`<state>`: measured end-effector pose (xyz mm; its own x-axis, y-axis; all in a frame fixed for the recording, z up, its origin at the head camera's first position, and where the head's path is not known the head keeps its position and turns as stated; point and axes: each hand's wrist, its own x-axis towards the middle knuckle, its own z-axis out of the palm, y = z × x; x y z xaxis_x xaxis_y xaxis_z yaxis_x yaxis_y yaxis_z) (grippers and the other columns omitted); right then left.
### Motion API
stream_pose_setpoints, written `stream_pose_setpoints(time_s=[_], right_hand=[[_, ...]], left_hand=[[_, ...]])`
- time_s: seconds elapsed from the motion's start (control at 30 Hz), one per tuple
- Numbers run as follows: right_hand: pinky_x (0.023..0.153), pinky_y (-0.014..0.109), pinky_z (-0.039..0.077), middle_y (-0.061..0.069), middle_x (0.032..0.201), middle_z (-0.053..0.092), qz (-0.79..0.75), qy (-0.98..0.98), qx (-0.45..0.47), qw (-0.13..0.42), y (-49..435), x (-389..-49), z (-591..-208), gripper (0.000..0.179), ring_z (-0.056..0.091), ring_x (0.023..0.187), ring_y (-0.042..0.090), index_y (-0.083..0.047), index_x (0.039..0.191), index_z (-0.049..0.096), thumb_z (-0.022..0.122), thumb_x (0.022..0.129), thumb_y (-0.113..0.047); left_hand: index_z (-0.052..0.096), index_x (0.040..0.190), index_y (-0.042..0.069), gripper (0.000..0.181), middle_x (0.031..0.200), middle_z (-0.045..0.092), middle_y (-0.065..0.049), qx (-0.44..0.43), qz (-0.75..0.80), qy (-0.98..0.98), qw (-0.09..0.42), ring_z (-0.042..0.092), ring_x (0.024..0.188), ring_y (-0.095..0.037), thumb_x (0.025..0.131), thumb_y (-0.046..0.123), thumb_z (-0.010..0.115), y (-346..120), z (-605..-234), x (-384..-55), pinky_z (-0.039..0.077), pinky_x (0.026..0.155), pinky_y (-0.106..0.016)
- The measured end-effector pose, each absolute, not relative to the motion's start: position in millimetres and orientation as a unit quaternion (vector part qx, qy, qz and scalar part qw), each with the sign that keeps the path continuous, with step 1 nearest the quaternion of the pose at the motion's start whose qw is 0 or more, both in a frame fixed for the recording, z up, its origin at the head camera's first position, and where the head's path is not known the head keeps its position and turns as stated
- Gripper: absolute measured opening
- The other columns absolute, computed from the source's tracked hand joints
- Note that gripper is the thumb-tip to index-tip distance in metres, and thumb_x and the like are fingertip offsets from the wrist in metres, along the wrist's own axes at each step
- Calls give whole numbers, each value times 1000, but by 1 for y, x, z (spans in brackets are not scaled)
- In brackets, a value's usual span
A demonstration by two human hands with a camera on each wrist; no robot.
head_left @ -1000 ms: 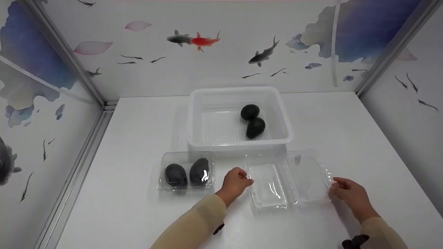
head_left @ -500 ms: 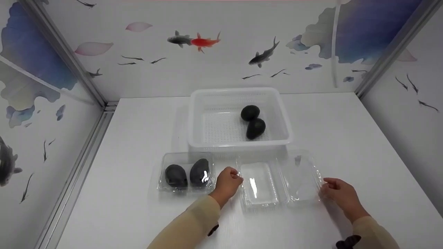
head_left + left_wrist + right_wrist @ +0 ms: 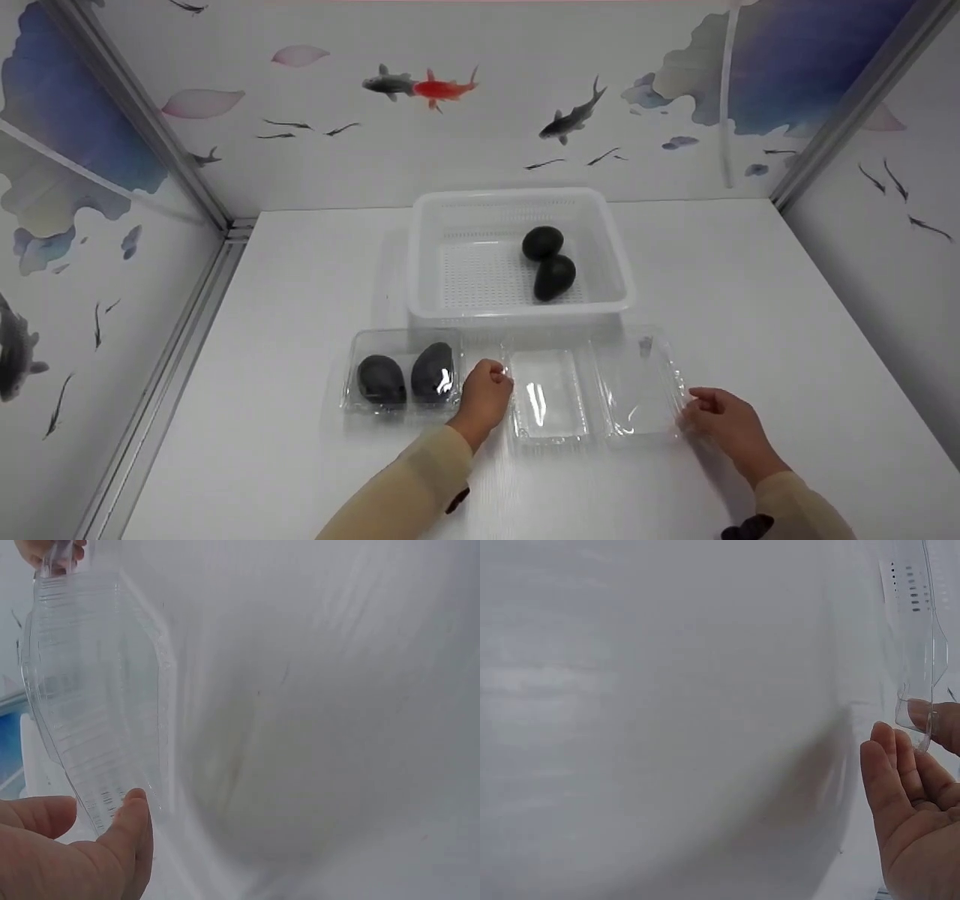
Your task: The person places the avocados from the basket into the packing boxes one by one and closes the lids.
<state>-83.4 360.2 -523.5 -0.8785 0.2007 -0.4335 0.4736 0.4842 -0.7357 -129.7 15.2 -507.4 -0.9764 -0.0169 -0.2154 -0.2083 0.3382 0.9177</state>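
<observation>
A clear plastic clamshell box (image 3: 550, 397) lies opened out flat, its two halves side by side. My left hand (image 3: 485, 394) is at its left edge; in the left wrist view the thumb and a finger (image 3: 129, 829) pinch the box's rim between them. The opposite edge is held by my right hand (image 3: 724, 429), its thumb (image 3: 922, 714) over the lid's rim and its fingers curled beside it. To the left stands a second clamshell box (image 3: 409, 343), closed, with two dark avocados (image 3: 381, 381) inside.
Behind the boxes stands a white perforated plastic basket (image 3: 472, 281). Two more avocados (image 3: 554, 277) lie touching each other in its right half. The white tabletop (image 3: 247, 450) is bounded by printed panels (image 3: 495, 45) at the back and both sides.
The opened clamshell box has slid left across the table, with both hands moving along at its edges. The closed box, the basket and the avocados have stayed where they were.
</observation>
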Motion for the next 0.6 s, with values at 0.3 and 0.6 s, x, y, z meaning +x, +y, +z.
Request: stream_pose_setpoints(time_s=[0.3,0.6], right_hand=[[73,22,50,21,122,55,-455,859,190,138,356,-85,-525,57,54,100,24,8,137,42,60,93,-23],[74,23,51,22,123,54,-459,859,177,143,350,-86,-525,55,55,102,25,8,137,42,59,93,-19]], left_hand=[[50,122,-8,34,111,59,-19,-61,588,801,98,58,104,-32,90,2,51,15,-508,-126,49,87,-41],[49,122,-9,34,110,60,-23,-65,588,803,74,58,103,-36,89,-2,47,15,-508,-126,48,88,-46]])
